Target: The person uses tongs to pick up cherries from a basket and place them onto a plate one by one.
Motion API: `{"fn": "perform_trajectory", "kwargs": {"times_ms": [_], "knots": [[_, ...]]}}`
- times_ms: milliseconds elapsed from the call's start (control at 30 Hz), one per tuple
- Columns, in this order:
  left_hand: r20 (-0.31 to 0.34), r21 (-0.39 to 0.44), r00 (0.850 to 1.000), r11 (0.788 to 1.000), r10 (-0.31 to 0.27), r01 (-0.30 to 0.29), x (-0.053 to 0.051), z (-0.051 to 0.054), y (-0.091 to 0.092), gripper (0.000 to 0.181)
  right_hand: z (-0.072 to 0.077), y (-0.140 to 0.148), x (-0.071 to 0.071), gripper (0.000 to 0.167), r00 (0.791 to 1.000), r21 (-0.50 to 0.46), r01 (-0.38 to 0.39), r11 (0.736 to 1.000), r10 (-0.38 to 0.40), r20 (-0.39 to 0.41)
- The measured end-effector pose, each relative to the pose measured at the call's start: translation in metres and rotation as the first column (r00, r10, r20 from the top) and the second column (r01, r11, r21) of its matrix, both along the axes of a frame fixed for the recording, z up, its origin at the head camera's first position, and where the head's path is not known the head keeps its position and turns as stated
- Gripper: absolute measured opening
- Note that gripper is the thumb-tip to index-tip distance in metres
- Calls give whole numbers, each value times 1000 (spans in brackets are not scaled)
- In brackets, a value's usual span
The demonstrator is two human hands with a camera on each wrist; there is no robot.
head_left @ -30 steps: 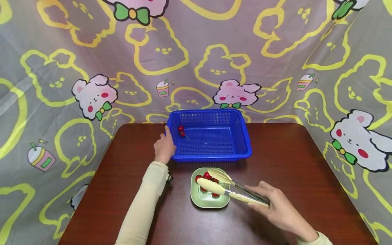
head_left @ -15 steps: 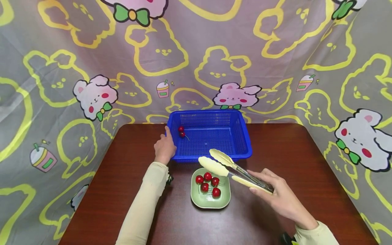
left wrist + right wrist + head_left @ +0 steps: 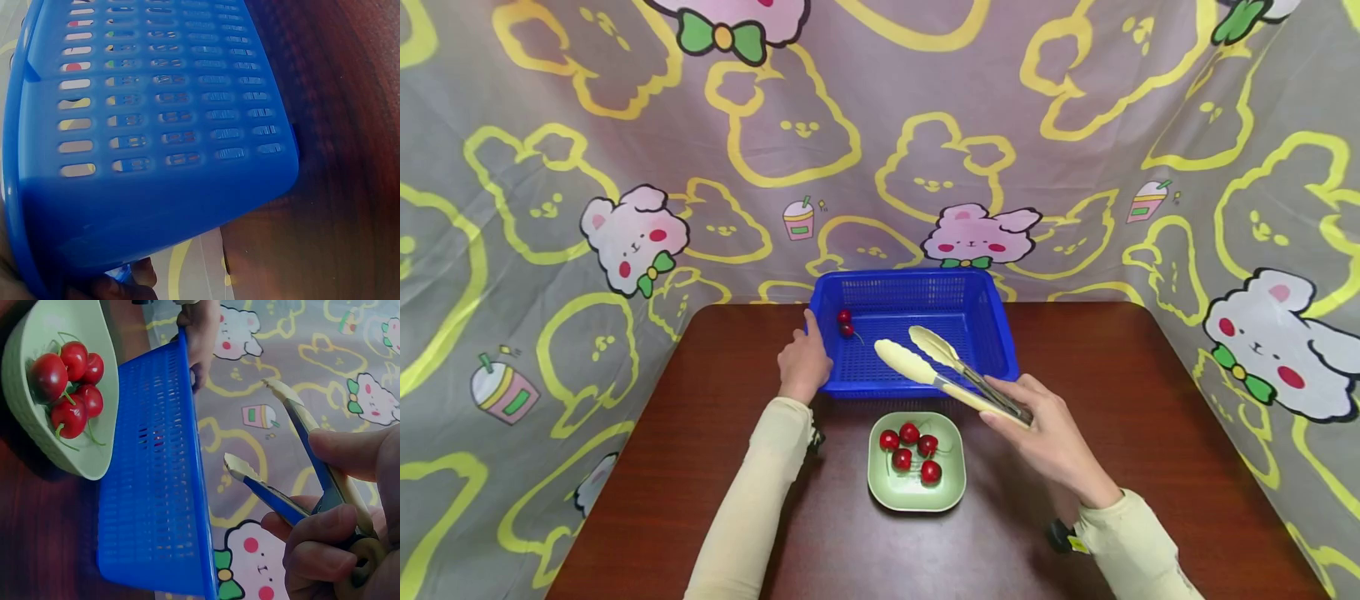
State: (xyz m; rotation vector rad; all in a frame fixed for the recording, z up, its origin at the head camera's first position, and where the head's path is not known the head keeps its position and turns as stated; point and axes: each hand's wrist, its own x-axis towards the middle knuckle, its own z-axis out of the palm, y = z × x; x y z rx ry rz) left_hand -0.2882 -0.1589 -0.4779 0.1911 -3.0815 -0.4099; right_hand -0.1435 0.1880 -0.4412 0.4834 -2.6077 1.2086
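My right hand (image 3: 1048,425) holds a pair of tongs (image 3: 910,360) with cream tips. The tongs' tips are spread with nothing between them, above the near part of a blue plastic basket (image 3: 917,388). In the right wrist view the thumb and curled fingers lie round the tong arms (image 3: 325,462). My left hand (image 3: 803,358) grips the basket's left rim near the front corner, index finger pointing along it. Two red cherries (image 3: 846,323), one with a stem, lie at the basket's left side. Several more cherries (image 3: 902,459) sit in a green dish (image 3: 953,492) before the basket.
A dark brown wooden table (image 3: 1090,358) bears the basket and the dish. Behind it and at both sides hangs a grey cloth (image 3: 865,83) with yellow outlines and white rabbits. The basket's back wall stands close to this cloth.
The right hand has lifted the tongs off the cherries in the dish and carried them forward over the basket. Left hand, basket and dish have stayed in place.
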Motion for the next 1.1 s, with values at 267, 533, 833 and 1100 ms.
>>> {"fn": "perform_trajectory", "kwargs": {"times_ms": [267, 533, 833, 1100], "knots": [[-8, 8, 1000, 1000, 5, -5, 0, 0, -2, 98, 3, -23, -34, 50, 999, 66, 24, 998, -25, 23], [-12, -2, 1000, 1000, 6, -6, 0, 0, -1, 98, 2, -41, -60, 53, 997, 144, 65, 988, -70, 32], [0, 1, 1000, 1000, 6, -6, 1, 1, 2, 98, -1, -58, -82, 53, 993, 215, 95, 972, -108, 53], [2, -2, 1000, 1000, 6, -6, -1, 0, 1, 95, -10, -73, -99, 49, 986, 265, 102, 959, -133, 101]]}}
